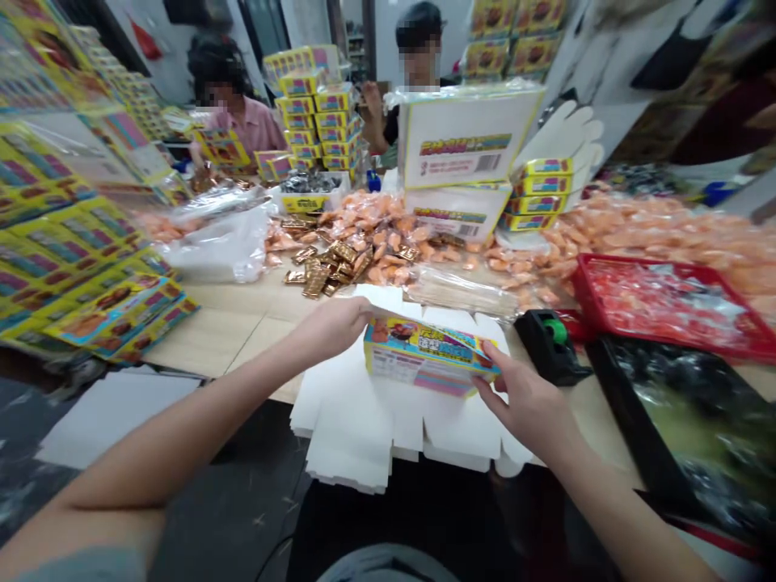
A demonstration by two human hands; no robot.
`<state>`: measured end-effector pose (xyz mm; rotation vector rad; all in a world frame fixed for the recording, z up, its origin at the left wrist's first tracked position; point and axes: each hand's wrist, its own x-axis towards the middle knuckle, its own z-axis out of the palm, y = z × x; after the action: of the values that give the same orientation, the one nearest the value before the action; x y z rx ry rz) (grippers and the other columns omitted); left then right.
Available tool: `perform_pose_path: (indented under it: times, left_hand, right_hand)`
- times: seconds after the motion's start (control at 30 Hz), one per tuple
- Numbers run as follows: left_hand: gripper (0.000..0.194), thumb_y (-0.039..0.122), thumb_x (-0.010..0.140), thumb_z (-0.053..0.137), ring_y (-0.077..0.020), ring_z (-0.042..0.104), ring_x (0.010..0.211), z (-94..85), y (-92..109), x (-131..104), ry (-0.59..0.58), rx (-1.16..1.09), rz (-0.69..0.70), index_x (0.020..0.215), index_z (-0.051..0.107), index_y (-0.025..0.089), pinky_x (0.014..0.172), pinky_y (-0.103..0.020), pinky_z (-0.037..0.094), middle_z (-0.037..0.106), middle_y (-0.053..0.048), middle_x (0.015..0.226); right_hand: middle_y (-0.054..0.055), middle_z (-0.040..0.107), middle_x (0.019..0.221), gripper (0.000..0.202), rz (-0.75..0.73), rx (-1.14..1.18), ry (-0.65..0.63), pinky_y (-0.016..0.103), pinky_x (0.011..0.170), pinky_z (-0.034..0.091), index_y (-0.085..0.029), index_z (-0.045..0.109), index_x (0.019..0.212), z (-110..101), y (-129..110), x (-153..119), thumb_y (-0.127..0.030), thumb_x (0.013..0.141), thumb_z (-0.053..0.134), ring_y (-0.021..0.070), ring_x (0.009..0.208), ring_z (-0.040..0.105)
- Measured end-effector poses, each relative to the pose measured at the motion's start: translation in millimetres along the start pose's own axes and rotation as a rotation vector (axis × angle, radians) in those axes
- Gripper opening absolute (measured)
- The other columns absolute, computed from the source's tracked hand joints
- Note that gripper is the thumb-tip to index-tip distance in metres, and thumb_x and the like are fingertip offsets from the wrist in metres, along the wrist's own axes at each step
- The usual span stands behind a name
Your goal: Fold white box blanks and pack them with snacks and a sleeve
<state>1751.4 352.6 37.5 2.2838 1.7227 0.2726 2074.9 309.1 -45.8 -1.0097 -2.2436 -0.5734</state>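
A printed yellow and blue cardboard box (418, 356) stands between my hands, its long side facing me. My left hand (348, 319) is closed on the box's upper left corner, the fingertips partly hidden behind it. At the right end, my right hand (515, 384) grips the box with thumb above and fingers below. Beneath it lies a stack of flat white carton blanks (352, 428), reaching over the table's near edge. Beyond the box are gold foil sachets (327, 267) and a bundle of thin wooden sticks in clear film (464, 291).
A black tape dispenser (551, 347) stands at right, near a red basket (660, 267) of small red-and-clear packets. Orange wrapped pieces (388, 218) cover the table's far part. White display boxes (461, 137) rise behind them. Stacked yellow boxes (78, 259) fill the left. Two people sit opposite.
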Motion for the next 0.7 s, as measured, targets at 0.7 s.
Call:
perform_pose_path:
  times: [0.7]
  left_hand:
    - [0.057,0.038,0.097,0.05,-0.033,0.034,0.138,97.0,-13,-64,0.451,0.071,0.284,0.148,0.031,0.023,0.107,-0.051,0.041,0.033,-0.019,0.145]
  right_hand:
    - [0.011,0.061,0.125,0.039,0.526,0.582,0.027,0.04,0.087,0.053,-0.026,0.055,0.131,14,-17,-19,-0.037,0.094,0.057,0.0249,0.108,0.061]
